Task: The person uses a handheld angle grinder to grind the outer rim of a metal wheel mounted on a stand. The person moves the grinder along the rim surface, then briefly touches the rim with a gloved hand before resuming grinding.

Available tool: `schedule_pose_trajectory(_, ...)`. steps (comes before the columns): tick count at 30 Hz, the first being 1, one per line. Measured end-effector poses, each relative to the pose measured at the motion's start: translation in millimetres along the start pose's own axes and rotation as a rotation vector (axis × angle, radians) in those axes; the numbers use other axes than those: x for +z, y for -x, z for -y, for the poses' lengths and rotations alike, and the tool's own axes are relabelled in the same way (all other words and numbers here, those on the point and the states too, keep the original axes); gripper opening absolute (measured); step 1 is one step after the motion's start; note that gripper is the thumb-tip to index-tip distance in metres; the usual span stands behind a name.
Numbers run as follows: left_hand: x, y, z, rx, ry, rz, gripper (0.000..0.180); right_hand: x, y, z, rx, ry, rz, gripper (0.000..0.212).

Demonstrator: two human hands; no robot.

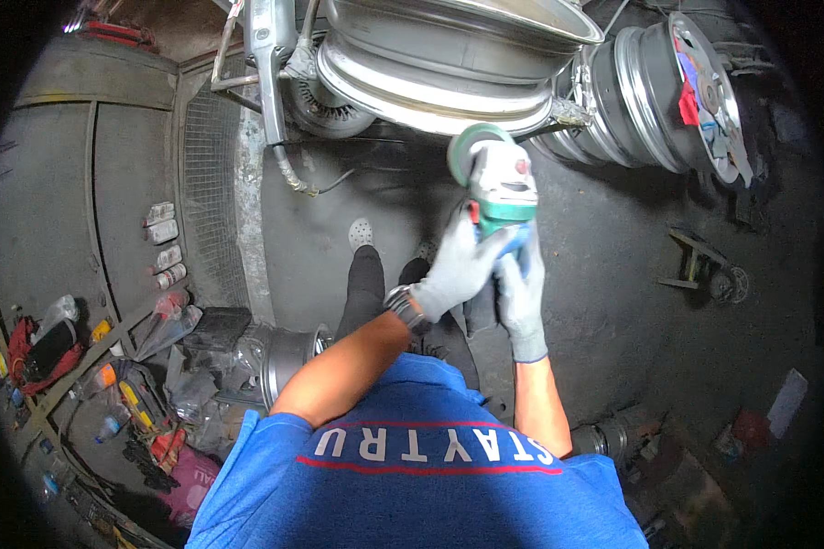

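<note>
An angle grinder (pixel 505 188) with a silver head and a green body is gripped in both my gloved hands. My left hand (pixel 458 265), in a grey-white glove with a watch at the wrist, wraps round the body from the left. My right hand (pixel 522 297), gloved too, closes on its rear part, with blue showing between the hands. The grinder's round green disc (pixel 467 151) overlaps the lower edge of a large silver wheel rim (pixel 439 82); whether they touch I cannot tell. That rim rests on a metal stand (pixel 572 114).
At the stand's left hangs another grey power tool (pixel 270 64) with a cable. More rims (pixel 645 96) lie at the right, cloths on one. A small metal frame (pixel 696 261) stands on the dark floor. Bottles (pixel 169 274) and bags line the left wall; another rim (pixel 288 361) sits behind my left arm.
</note>
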State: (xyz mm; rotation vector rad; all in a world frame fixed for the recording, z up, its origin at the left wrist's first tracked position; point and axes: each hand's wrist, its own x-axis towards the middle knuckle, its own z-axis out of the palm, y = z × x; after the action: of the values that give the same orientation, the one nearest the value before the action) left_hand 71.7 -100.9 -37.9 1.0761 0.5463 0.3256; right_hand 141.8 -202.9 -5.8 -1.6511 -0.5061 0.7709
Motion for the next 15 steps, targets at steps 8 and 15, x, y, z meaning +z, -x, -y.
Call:
schedule_pose_trajectory(8, -49, 32, 3, -0.019, 0.194, -0.06, 0.036, 49, -1, 40, 0.029, 0.278, 0.082, 0.087)
schedule_pose_trajectory(15, 0, -2, -10, -0.053, 0.128, 0.071, 0.034, 13, 7, 35, 0.088, -0.018, -0.082, 0.069)
